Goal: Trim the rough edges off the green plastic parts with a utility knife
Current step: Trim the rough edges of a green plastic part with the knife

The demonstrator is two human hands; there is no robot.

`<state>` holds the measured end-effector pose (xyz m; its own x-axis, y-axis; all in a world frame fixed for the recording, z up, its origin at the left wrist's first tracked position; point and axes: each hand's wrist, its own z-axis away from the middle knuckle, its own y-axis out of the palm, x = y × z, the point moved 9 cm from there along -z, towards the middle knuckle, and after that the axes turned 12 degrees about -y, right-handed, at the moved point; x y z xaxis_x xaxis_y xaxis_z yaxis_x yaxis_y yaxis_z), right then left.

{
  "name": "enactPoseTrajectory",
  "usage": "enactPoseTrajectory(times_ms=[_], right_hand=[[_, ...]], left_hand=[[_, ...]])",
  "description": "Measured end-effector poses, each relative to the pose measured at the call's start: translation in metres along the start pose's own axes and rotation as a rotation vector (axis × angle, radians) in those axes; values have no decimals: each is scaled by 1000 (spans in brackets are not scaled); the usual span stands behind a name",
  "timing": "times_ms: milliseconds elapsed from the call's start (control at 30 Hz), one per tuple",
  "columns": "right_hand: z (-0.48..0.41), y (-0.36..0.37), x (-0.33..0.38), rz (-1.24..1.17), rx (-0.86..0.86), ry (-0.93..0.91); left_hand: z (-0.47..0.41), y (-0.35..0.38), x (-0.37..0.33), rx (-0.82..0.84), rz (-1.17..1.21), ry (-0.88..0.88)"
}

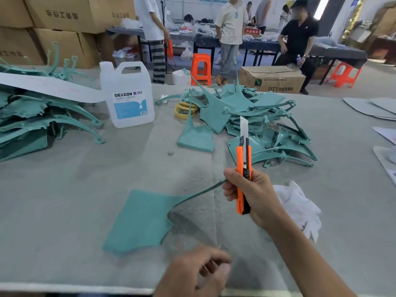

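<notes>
While the right hand (250, 196) grips the orange utility knife (243, 168) blade-up, the left hand (197, 273) curls, contents unclear; green plastic part (141, 221) flat on grey table (64, 200).

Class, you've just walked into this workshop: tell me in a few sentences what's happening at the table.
The person's right hand grips an orange utility knife, blade out and pointing up, clear of the work. One green plastic part lies flat on the table in front. The left hand hovers nearby, fingers curled; whether it holds anything is unclear. More green parts sit piled behind.
</notes>
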<state>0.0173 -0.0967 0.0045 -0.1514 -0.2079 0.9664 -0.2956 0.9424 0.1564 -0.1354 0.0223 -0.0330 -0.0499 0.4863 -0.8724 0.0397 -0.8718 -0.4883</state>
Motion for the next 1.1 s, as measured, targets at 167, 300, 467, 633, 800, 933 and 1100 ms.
enactPoseTrajectory(times_ms=[167,300,467,633,800,933,1100], right_hand=[[14,6,-10,-158,-41,52],[27,14,-39,-305,-68,229],[31,16,-56,-163,-64,298],[38,15,-53,216,70,261],[41,20,-42,778,309,104],[36,33,-39,1037,372,-11],[35,42,-50,1095,407,-37]], left_hand=[[-27,22,29,24,829,-426],[-62,-5,31,-21,1249,-329],[-73,-31,50,-158,1079,-271],[-74,-69,80,-443,926,-258],[-73,-84,107,-519,594,-319],[-72,-86,104,-554,529,-300],[-69,-86,101,-572,468,-291]])
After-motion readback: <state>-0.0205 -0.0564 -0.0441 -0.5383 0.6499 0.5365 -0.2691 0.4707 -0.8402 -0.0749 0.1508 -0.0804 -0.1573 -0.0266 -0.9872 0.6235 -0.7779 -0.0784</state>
